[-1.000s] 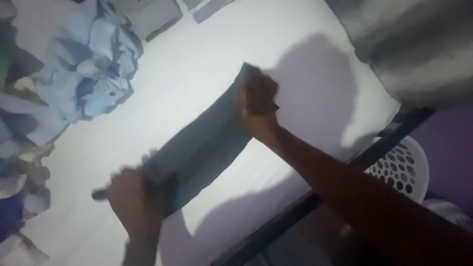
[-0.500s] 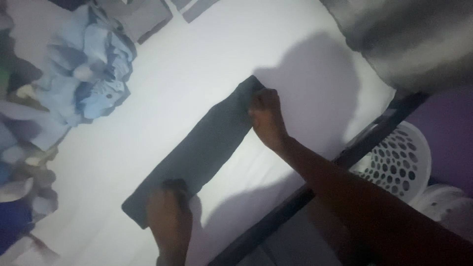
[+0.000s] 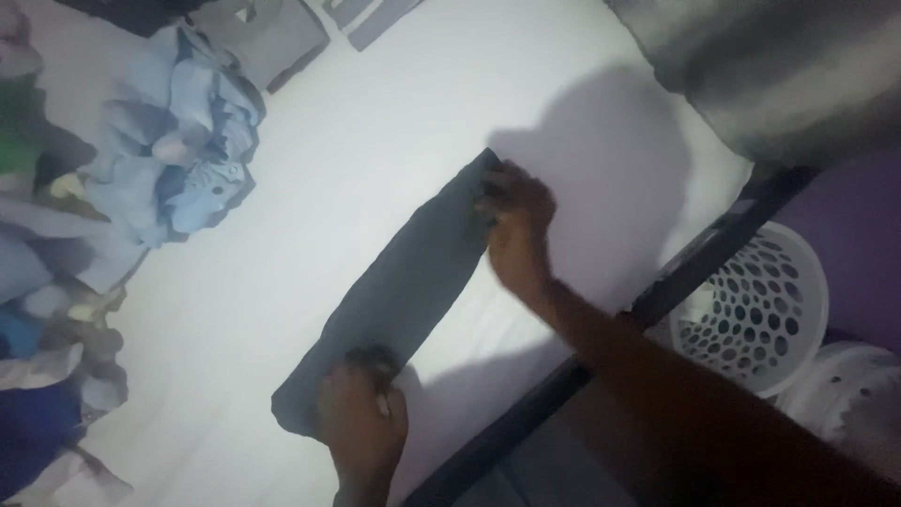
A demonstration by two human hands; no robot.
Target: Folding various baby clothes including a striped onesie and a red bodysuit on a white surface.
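- Dark cloth (image 3: 404, 291): one piece, folded into a long narrow strip, laid diagonally on the white sheet (image 3: 375, 160) of a bed, near the bed's front edge.
- Two hands are seen, both on the strip.
- Left hand (image 3: 361, 427) is pressed on the strip's near end, fingers curled over the fabric; a true grip cannot be confirmed.
- Right hand (image 3: 516, 230) is set at the far end, fingers bent onto the corner of the cloth; whether it is pinched or only pressed flat cannot be told.
- Strip material: soft, matte, grey-blue fabric, smooth, no pattern made out in the dim light.
- One heap of clothes (image 3: 141, 178) is piled at the left, mostly light blue, crumpled, with green and dark blue pieces mixed in lower down.
- Two flat grey items (image 3: 272, 38) are laid at the top edge of the sheet, apparently folded; detail is blurred.
- One grey striped pillow (image 3: 779, 75) is placed at the upper right corner.
- One dark bed frame rail (image 3: 685, 277) runs diagonally along the sheet's right edge.
- One white plastic basket (image 3: 765, 310) with round holes stands just past the rail; a second pale perforated container (image 3: 845, 394) sits beside it.
- Open sheet is left between the strip and the heap, and above the strip up to the pillow.
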